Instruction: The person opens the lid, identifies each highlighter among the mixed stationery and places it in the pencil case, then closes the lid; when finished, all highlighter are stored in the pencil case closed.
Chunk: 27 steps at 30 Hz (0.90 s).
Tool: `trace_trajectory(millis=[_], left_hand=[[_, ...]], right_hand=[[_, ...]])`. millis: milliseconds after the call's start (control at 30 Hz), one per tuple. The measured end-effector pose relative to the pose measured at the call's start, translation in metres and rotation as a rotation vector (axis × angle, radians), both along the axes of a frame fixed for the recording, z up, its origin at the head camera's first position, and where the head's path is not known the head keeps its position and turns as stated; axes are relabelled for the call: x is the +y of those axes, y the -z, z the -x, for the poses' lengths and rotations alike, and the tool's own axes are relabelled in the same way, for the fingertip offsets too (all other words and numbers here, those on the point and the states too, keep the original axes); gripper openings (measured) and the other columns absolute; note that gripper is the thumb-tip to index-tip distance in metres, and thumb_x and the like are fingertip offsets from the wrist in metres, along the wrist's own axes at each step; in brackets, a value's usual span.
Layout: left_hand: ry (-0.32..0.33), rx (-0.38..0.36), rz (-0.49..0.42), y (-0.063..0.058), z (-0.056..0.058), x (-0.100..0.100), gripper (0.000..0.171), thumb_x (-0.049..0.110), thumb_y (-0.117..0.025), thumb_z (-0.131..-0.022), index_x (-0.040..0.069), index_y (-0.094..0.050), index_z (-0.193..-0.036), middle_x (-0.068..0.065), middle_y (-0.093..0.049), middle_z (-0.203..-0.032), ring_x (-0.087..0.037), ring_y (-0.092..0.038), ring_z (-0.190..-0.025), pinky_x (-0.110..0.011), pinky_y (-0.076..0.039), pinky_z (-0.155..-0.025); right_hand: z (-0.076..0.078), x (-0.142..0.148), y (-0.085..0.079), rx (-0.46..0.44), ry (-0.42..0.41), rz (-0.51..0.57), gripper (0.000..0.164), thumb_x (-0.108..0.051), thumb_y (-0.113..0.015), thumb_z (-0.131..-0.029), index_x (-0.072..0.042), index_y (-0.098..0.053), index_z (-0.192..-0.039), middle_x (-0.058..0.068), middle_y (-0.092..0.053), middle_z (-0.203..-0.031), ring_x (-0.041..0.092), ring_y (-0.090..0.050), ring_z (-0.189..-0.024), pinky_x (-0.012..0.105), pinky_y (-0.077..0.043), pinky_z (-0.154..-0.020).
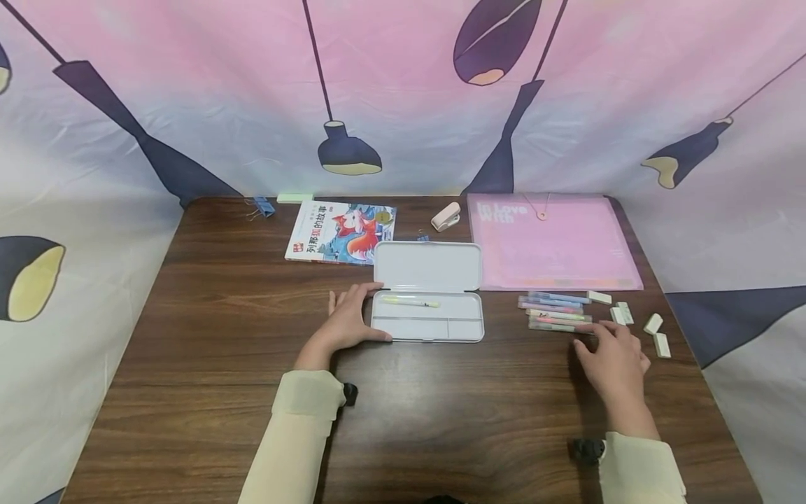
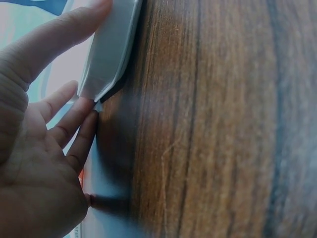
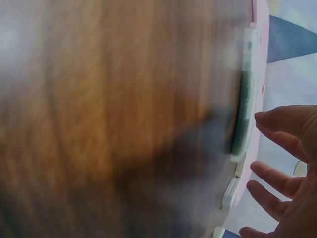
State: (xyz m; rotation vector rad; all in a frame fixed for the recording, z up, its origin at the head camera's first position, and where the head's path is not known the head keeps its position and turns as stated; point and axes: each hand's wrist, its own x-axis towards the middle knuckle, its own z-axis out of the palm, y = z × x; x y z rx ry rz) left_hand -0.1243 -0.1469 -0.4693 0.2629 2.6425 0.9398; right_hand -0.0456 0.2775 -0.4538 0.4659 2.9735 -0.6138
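Observation:
An open white pencil case (image 1: pixel 403 329) lies on the table, its lid (image 1: pixel 428 266) folded back. One yellow-tipped pen (image 1: pixel 411 302) lies in its rear compartment; the front ones hold nothing. My left hand (image 1: pixel 346 318) grips the case's left end, thumb at the front edge and fingers behind; the left wrist view shows fingertips at the case's corner (image 2: pixel 106 69). My right hand (image 1: pixel 613 360) is at the right end of a row of several coloured pens (image 1: pixel 554 312), thumb and fingers spread apart. In the right wrist view, its thumb and forefinger are close by a green pen (image 3: pixel 242 109).
Several white erasers (image 1: pixel 653 323) lie right of the pens. Behind are a pink document folder (image 1: pixel 554 245), a pale pink stapler (image 1: pixel 446 216), a book with a fox cover (image 1: pixel 340 232) and a blue binder clip (image 1: pixel 264 206). A patterned curtain (image 1: pixel 403 84) hangs behind the table.

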Motion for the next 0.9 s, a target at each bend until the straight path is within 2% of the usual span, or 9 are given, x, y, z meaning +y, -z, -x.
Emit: trace_trajectory(millis=[200, 333, 533, 767, 900], left_hand=[[-0.001, 0.008, -0.012, 0.0001, -0.0004, -0.0002, 0.094, 0.046, -0.082, -0.057, 0.023, -0.034, -0.135, -0.006, -0.038, -0.134, -0.026, -0.025, -0.129, -0.055, 0.012, -0.103], [0.004, 0.016, -0.021, 0.0002, -0.0006, -0.0001, 0.094, 0.045, -0.082, -0.057, 0.022, -0.034, -0.135, -0.007, -0.038, -0.133, -0.027, -0.026, -0.128, -0.056, 0.012, -0.102], [-0.003, 0.010, -0.016, 0.0012, -0.0015, -0.0002, 0.095, 0.046, -0.082, -0.056, 0.024, -0.034, -0.135, -0.005, -0.038, -0.134, -0.025, -0.026, -0.129, -0.054, 0.012, -0.103], [0.004, 0.013, -0.025, 0.0013, -0.0009, -0.0001, 0.094, 0.046, -0.082, -0.057, 0.023, -0.034, -0.135, -0.005, -0.038, -0.134, -0.024, -0.026, -0.128, -0.055, 0.013, -0.102], [0.002, 0.016, -0.025, 0.0006, -0.0013, -0.0005, 0.094, 0.046, -0.082, -0.056, 0.023, -0.035, -0.135, -0.005, -0.039, -0.134, -0.025, -0.026, -0.128, -0.055, 0.013, -0.102]], right_hand=[[-0.0043, 0.0062, 0.0030, -0.032, 0.025, -0.006, 0.034, -0.021, -0.057, -0.087, -0.008, -0.056, -0.118, 0.027, -0.033, -0.128, 0.052, -0.026, -0.114, 0.065, -0.019, -0.083], [-0.0060, 0.0075, 0.0045, -0.051, 0.002, -0.010, 0.034, -0.022, -0.057, -0.087, -0.007, -0.054, -0.117, 0.027, -0.040, -0.122, 0.050, -0.032, -0.109, 0.063, -0.024, -0.079], [-0.0062, 0.0081, 0.0063, -0.061, -0.013, -0.018, 0.043, -0.019, -0.058, -0.086, -0.004, -0.046, -0.125, 0.023, -0.048, -0.112, 0.046, -0.039, -0.103, 0.060, -0.032, -0.077], [-0.0077, 0.0070, 0.0074, -0.078, 0.015, -0.025, 0.026, -0.016, -0.058, -0.084, -0.005, -0.058, -0.108, 0.028, -0.039, -0.112, 0.047, -0.038, -0.102, 0.059, -0.036, -0.074], [-0.0092, 0.0055, 0.0046, -0.094, -0.003, 0.009, 0.020, -0.017, -0.059, -0.084, -0.007, -0.058, -0.101, 0.026, -0.039, -0.110, 0.044, -0.045, -0.094, 0.054, -0.039, -0.067]])
